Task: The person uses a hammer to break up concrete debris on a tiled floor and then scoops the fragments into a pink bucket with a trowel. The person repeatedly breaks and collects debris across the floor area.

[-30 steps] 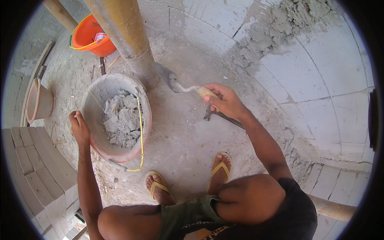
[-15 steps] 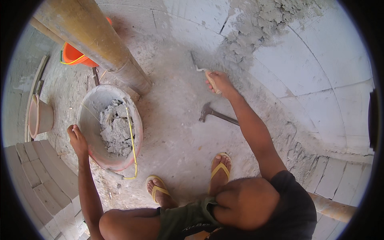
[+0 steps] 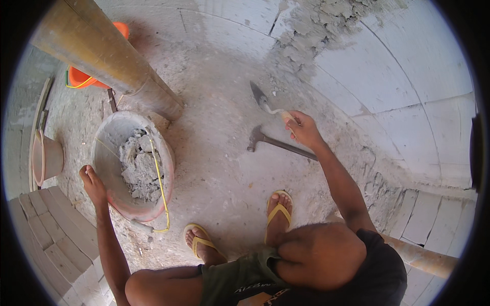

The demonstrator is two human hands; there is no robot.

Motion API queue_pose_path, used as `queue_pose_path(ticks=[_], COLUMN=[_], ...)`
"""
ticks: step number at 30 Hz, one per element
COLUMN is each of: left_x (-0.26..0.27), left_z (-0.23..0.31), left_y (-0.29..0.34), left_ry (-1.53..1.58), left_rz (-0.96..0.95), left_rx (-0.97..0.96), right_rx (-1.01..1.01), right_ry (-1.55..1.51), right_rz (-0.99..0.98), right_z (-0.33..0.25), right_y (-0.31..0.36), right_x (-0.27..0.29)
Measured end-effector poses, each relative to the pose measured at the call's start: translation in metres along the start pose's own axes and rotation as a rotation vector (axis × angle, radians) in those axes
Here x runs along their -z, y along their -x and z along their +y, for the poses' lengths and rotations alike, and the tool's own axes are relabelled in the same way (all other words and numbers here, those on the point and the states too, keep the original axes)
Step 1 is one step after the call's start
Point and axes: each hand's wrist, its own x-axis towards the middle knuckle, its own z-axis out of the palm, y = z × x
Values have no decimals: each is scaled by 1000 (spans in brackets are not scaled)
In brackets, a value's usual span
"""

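Observation:
My right hand (image 3: pixel 302 128) is closed round the wooden handle of a pointed trowel (image 3: pixel 259 96). The trowel's grey blade points up and to the left, over the dusty floor. Just below this hand a claw hammer (image 3: pixel 280 142) lies on the floor. At the left, my left hand (image 3: pixel 94 185) is closed beside the rim of a mortar-stained bucket (image 3: pixel 108 133); whether anything is in its fingers cannot be seen. Grey lumpy mortar (image 3: pixel 142 168) fills part of the bucket, and its yellow handle (image 3: pixel 162 189) hangs down on the right side.
A thick round post (image 3: pixel 109 56) stands behind the bucket, partly hiding orange buckets (image 3: pixel 79 76). A smaller pale bucket (image 3: pixel 50 159) lies tipped at far left, above stacked blocks (image 3: pixel 56 229). White block wall (image 3: pixel 393 76) with wet mortar (image 3: pixel 316 35) rises at upper right.
My right hand has moved right and down with the trowel, and the blade's face now shows more. The view has shifted slightly; my left hand stays beside the bucket.

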Motion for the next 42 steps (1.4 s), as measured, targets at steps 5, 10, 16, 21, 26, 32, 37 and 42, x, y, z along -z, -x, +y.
queue_pose_path(ticks=[5, 10, 16, 21, 26, 32, 37, 42], left_x=[0, -6, 2, -5, -6, -7, -4, -6], left_z=[-4, 4, 4, -6, -2, 1, -4, -3], left_y=[0, -1, 1, -2, -1, 0, 0, -1], left_ry=[3, 4, -33, 4, -9, 11, 5, 24], left_rz=[4, 1, 0, 18, 12, 24, 38, 17], left_rx=[-7, -16, 27, -40, -20, -19, -35, -27], right_rx=[151, 391, 296, 317, 333, 373, 289, 278], right_ry=[340, 454, 587, 535, 499, 526, 591, 603], right_rz=[-13, 144, 134, 248, 282, 262, 323, 421], right_z=[9, 50, 18, 33, 45, 41, 26, 43], right_y=[-15, -17, -10, -9, -11, -27, -41, -38], right_x=[17, 27, 13, 2, -3, 5, 5, -14])
